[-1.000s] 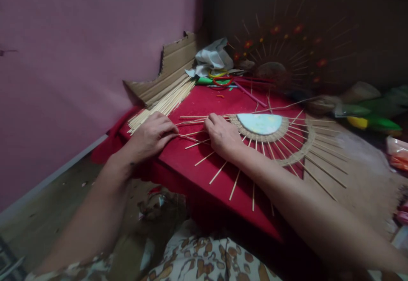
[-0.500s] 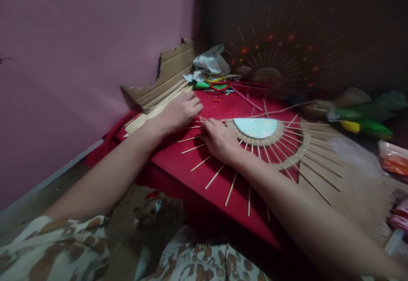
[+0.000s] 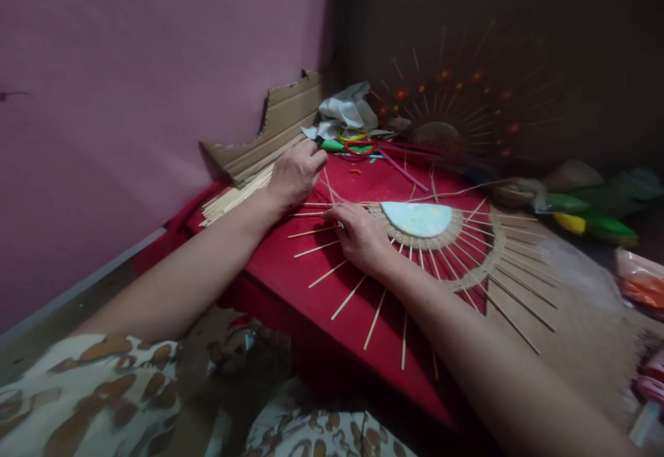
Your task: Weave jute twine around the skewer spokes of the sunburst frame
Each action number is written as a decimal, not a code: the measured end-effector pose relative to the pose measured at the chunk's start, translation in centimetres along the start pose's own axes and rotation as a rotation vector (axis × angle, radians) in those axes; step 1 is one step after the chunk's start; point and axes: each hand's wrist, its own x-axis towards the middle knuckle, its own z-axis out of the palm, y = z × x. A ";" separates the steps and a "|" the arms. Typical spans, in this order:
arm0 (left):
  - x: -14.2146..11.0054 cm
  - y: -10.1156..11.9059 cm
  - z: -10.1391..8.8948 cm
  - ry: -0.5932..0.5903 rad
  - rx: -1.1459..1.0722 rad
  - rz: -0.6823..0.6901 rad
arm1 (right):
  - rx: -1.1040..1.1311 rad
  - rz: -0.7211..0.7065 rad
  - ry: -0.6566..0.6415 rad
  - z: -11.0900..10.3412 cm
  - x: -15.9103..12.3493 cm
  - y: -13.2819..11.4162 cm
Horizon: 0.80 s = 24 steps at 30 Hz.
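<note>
A half-round woven piece (image 3: 456, 232) with thin sticks fanning out from it lies on the red cloth, a pale blue half-disc (image 3: 418, 219) at its centre. My right hand (image 3: 363, 236) is closed on the sticks at its left side, fingertips pinched there. My left hand (image 3: 298, 172) is raised just beyond, its fingers pinched on a thin strand of twine (image 3: 328, 184) that runs down to the sticks near my right fingertips. Part of the weave lies hidden beneath my right hand.
Loose sticks (image 3: 236, 198) lie at the left, by a torn cardboard piece (image 3: 264, 125) along the wall. Red-handled scissors (image 3: 360, 147) and a crumpled cloth (image 3: 347, 111) are behind. A flower-trimmed stick fan (image 3: 438, 132) stands at the back. Brown board (image 3: 575, 332) spans the right.
My left hand has moved from the left stick ends up and away, past the sticks, drawing the twine. My right hand has stayed at the left side of the woven piece.
</note>
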 end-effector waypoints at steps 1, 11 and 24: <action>0.0 -0.1 0.0 0.032 -0.041 -0.058 | -0.001 0.002 0.007 0.1 0.0 0.0; 1.1 0.6 -0.3 -0.019 -1.527 -0.690 | 0.097 0.048 0.051 -0.1 0.2 0.0; 1.0 -0.7 -1.0 -0.104 -1.783 -1.065 | 0.169 0.050 0.103 0.1 0.1 0.3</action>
